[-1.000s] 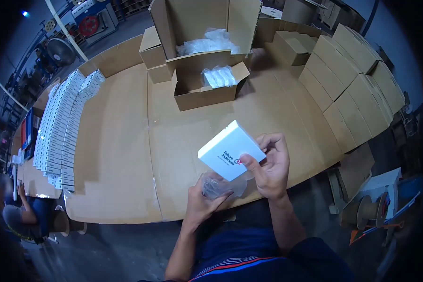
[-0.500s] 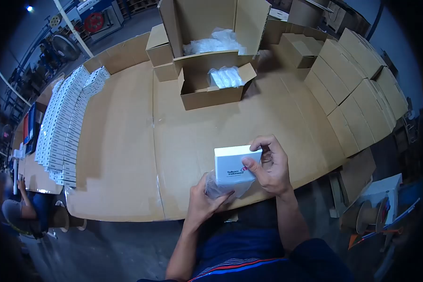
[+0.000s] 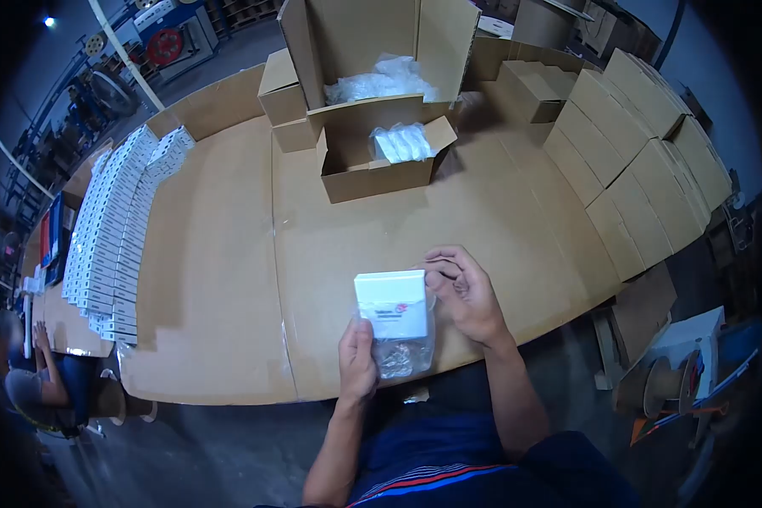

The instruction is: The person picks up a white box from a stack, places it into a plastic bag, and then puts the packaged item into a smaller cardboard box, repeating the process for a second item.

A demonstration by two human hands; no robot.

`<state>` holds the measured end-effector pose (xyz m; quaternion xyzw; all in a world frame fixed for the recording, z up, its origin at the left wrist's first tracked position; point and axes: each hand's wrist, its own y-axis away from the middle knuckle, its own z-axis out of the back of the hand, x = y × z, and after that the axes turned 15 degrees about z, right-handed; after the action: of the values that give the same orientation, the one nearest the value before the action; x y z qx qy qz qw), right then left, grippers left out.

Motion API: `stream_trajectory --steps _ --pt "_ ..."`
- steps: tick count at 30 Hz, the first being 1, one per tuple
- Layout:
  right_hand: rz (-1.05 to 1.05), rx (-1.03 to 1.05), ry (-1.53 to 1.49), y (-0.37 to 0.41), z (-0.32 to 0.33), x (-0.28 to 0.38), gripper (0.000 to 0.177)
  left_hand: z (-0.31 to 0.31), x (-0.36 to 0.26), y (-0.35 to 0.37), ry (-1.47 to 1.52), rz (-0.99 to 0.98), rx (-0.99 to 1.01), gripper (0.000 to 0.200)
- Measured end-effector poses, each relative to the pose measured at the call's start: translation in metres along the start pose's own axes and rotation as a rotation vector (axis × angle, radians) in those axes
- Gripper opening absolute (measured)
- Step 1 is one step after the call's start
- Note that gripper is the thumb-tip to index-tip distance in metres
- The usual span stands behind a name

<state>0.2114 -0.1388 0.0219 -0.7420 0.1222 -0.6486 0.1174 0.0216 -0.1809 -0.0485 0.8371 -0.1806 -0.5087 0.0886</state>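
A small white box with printed lettering is partly inside a clear plastic bag; its upper part sticks out above the bag. My left hand is closed on the bag and the box from the left, thumb across the front. At the upper right of the box, my right hand has its fingers curled, with thumb and fingertips pinched at the bag's edge. Farther off, an open brown carton contains wrapped white packs.
Long rows of small white boxes line the table's left side. A large open carton with plastic bags stands behind the smaller one. Closed brown cartons are stacked at right. Another person sits at far left.
The white box has gone down into the bag and shifted left, with the bag now around its lower part. My right hand has moved from the box's face to the bag's upper right edge.
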Motion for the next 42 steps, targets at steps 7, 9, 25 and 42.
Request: stream_trajectory --steps 7,9,25,42 --pt "-0.107 0.047 -0.268 0.038 0.006 -0.025 0.029 0.002 -0.01 -0.003 0.04 -0.086 0.002 0.046" --pt "-0.106 -0.018 -0.282 0.037 0.004 -0.021 0.029 0.003 -0.009 -0.004 -0.019 -0.116 0.012 0.047" --pt "0.073 -0.04 -0.248 0.046 0.003 -0.025 0.012 -0.009 -0.031 0.0 -0.432 -0.319 -0.056 0.06" --pt "0.093 -0.039 0.066 0.05 -0.006 -0.029 0.053 0.003 -0.017 -0.003 -0.384 -0.162 0.06 0.054"
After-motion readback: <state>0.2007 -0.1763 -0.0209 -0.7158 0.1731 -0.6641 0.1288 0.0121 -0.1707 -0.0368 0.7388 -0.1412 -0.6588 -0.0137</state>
